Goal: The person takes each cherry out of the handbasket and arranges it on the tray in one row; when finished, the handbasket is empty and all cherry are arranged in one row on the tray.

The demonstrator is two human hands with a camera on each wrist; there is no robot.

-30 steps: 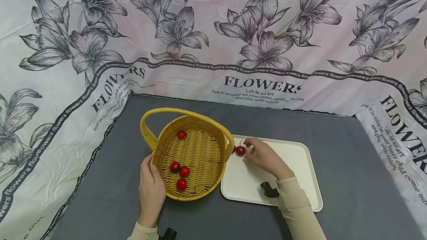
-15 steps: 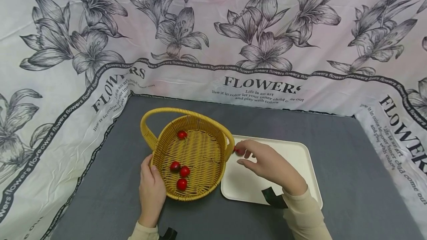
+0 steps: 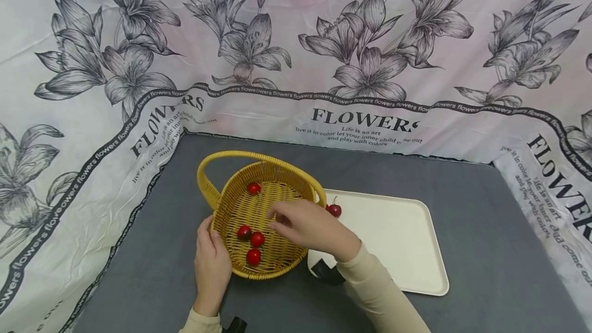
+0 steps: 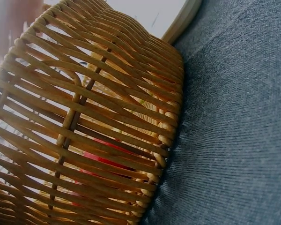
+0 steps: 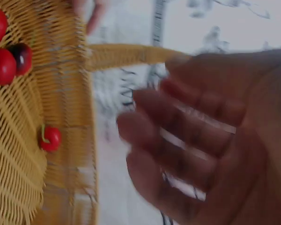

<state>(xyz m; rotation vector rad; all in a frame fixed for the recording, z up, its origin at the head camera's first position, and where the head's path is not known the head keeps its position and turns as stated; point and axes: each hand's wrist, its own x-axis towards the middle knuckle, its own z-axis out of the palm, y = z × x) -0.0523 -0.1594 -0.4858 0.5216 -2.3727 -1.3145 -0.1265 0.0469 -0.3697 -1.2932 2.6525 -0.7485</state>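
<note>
My left hand point(image 3: 211, 266) holds the yellow wicker basket point(image 3: 277, 191) by its left side, thumb over the rim. Inside lie several red cherries point(image 3: 253, 257), one apart near the far wall. Over the basket's right half hovers my right hand point(image 3: 312, 226), its fingers loosely bent. In the right wrist view these fingers point(image 5: 152, 136) are blurred, and no cherry shows among them. Two cherries sit on the cream tray point(image 3: 398, 235) just right of the basket: a stemmed cherry point(image 3: 335, 210) and another mostly hidden behind the handle. The left wrist view shows the woven wall point(image 4: 93, 117), with red showing through.
The basket's arched handle point(image 3: 259, 155) rises over its far side and partly overlaps the tray's left end. Dark grey cloth point(image 3: 485, 230) covers the table. A white flower-printed curtain point(image 3: 361, 132) hangs behind and along both sides.
My right hand has moved left from the cherries on the tray to above the basket. Both tray cherries are where they were. The left hand keeps its hold on the basket.
</note>
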